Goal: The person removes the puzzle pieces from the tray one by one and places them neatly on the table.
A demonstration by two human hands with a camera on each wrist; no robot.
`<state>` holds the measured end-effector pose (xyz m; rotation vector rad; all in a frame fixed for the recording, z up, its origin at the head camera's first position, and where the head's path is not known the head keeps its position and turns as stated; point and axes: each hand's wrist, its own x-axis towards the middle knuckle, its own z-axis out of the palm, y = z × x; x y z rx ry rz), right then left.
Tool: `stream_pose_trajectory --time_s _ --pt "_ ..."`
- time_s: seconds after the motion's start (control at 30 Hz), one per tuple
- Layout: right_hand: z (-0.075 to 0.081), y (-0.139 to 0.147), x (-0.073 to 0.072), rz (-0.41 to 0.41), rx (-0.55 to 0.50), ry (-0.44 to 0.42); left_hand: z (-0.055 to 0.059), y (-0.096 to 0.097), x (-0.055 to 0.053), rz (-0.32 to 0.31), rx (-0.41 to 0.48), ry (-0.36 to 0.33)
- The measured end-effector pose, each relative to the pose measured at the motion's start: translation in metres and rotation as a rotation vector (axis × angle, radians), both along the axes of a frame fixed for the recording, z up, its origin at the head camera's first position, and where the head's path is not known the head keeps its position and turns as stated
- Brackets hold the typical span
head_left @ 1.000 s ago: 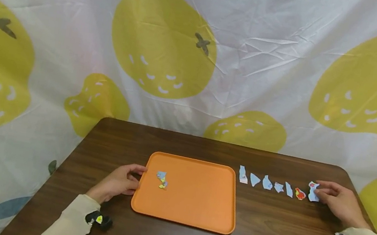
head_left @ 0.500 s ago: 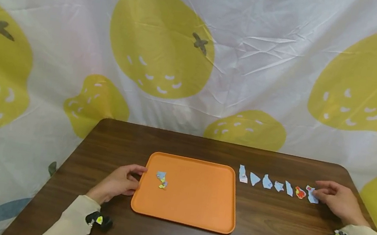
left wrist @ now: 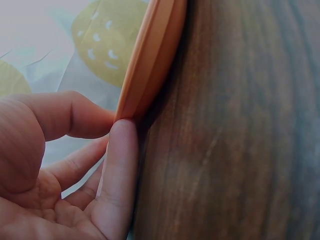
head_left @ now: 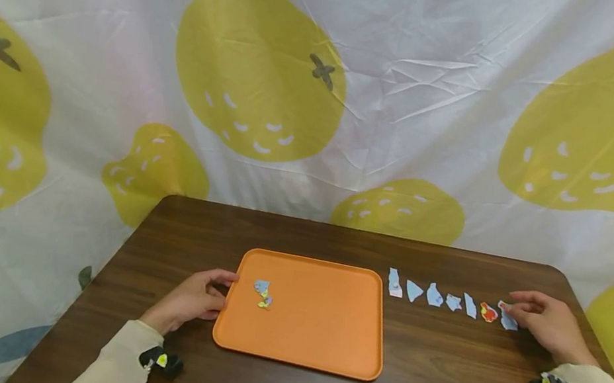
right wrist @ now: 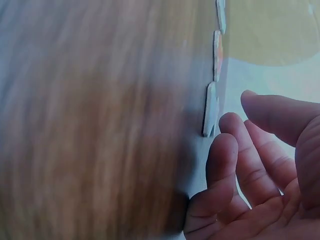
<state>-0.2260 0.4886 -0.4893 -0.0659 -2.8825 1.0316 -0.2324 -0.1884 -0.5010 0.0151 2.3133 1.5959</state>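
Note:
My left hand [head_left: 190, 300] holds the left rim of an orange tray [head_left: 315, 327]; in the left wrist view, its thumb and a finger pinch the tray's edge [left wrist: 145, 70]. A small cluster of blue and yellow flat pieces [head_left: 263, 292] lies in the tray's left part. At the far right, my right hand [head_left: 553, 328] hovers with bent, spread fingers at the last flat pale-blue piece [head_left: 507, 317] of a row. Seen from the right wrist, that piece [right wrist: 210, 110] lies on the table, apart from the fingertips. A red-orange piece [head_left: 489, 313] lies beside it.
Several more pale-blue irregular pieces continue the row leftward, from a narrow one [head_left: 470, 306] to a tall one [head_left: 395, 283] near the tray's right rim. They lie on a brown wooden table [head_left: 435, 372]. A white curtain [head_left: 377, 129] with yellow fruit prints hangs behind.
The last pale-blue piece has turned and shifted slightly left, closer to the red-orange one. My right hand has moved a little left and let go of it. My left hand stays at the tray.

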Motion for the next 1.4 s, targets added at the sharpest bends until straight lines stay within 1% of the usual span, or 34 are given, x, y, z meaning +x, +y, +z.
stream_pose_trajectory --time_s 0.13,0.23,0.43,0.57,0.67,0.87,1.03,1.27,1.4 --pt "0.003 -0.005 0.0 -0.001 0.003 -0.005 0.0 0.001 0.002 0.004 -0.003 0.0" --pt "0.006 -0.01 -0.001 0.001 0.02 0.013 0.0 0.0 0.002 0.001 -0.006 0.002" --pt "0.014 -0.026 -0.003 0.043 0.017 0.052 -0.001 -0.001 0.001 -0.003 -0.003 0.006" --pt "0.019 -0.041 -0.004 0.065 0.017 0.057 -0.001 -0.001 0.0 -0.008 0.002 0.008" --pt "0.023 -0.052 -0.004 0.083 -0.019 0.035 -0.001 0.0 -0.001 -0.013 0.01 0.009" --pt "0.031 -0.075 -0.004 0.089 -0.087 -0.002 0.0 0.0 -0.001 -0.015 0.012 0.004" --pt "0.036 -0.09 -0.005 0.098 -0.13 -0.002 0.0 0.0 -0.001 -0.012 0.014 -0.003" --pt "0.042 -0.111 -0.007 0.13 -0.112 0.042 0.0 -0.002 -0.001 -0.014 0.017 -0.005" --pt "0.046 -0.124 -0.007 0.148 -0.169 0.034 0.0 -0.002 -0.001 -0.012 0.015 -0.006"
